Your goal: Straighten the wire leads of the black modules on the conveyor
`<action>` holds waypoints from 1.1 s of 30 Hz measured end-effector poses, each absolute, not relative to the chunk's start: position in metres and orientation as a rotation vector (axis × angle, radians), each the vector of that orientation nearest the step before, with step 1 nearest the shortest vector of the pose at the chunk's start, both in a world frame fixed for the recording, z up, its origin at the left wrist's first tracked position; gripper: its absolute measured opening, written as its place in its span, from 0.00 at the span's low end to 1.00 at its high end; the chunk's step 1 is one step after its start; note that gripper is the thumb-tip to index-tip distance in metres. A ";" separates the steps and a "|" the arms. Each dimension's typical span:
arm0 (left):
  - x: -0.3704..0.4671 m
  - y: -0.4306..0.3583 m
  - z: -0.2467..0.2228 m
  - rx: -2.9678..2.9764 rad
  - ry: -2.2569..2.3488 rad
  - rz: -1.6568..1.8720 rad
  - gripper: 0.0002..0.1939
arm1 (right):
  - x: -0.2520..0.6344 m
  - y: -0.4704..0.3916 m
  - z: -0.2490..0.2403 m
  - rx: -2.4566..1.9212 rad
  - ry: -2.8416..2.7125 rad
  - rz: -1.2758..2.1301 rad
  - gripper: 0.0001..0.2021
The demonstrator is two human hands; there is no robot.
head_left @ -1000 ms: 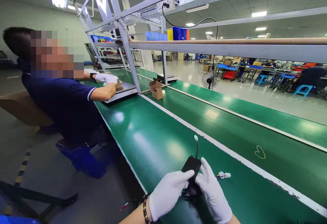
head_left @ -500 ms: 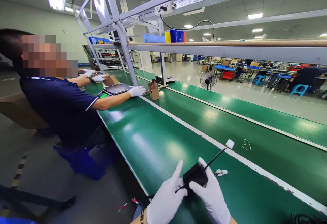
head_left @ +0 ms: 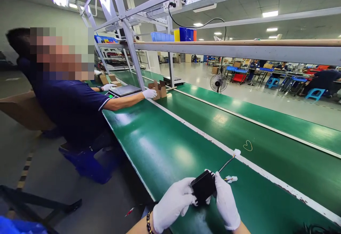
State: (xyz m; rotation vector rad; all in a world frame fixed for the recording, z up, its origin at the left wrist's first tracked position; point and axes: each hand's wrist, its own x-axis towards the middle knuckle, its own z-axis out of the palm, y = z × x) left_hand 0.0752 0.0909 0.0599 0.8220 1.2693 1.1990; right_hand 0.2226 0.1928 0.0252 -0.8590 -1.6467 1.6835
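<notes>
Between my two white-gloved hands is a small black box with cables (head_left: 204, 187), held tilted above the green bench (head_left: 160, 152). My left hand (head_left: 174, 202) grips its left side, fingers closed on the edge. Closed on the right side is my right hand (head_left: 226, 201), near where a black cable leaves the box. That cable ends in a white connector (head_left: 237, 152) by the pale strip. Another white connector (head_left: 231, 179) shows just beyond my right hand. At lower left, thin red-tipped wires (head_left: 130, 211) stick out past the bench edge.
A co-worker in a dark shirt (head_left: 71, 99) sits at left, one gloved hand (head_left: 149, 94) by an open cardboard box (head_left: 161, 90). A scale (head_left: 125, 90) stands near them. A yellow loop (head_left: 247, 145) lies on the green belt. Dark cables (head_left: 317, 228) lie at lower right.
My left index finger, stretched out before, is now folded against the black box. The box has turned to show more of its broad face. The co-worker's hand has moved right with a cardboard box.
</notes>
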 end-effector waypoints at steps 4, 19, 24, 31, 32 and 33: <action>0.075 0.092 0.057 0.821 1.281 1.213 0.25 | 0.225 0.194 0.025 -0.773 -1.537 1.927 0.33; 0.096 0.087 0.041 1.176 1.679 1.228 0.30 | 0.212 0.185 0.026 -0.965 -1.536 1.675 0.17; 0.085 0.083 0.026 1.521 1.855 1.224 0.28 | 0.222 0.188 0.015 -0.876 -1.520 1.657 0.25; 0.083 0.081 0.008 2.017 1.959 1.242 0.24 | 0.225 0.201 0.007 -0.708 -1.252 2.006 0.24; 0.082 0.081 0.010 1.956 1.965 1.238 0.25 | 0.226 0.205 0.008 -0.712 -1.282 1.962 0.24; 0.081 0.082 0.015 1.852 1.977 1.224 0.25 | 0.228 0.210 0.010 -0.735 -1.319 1.910 0.23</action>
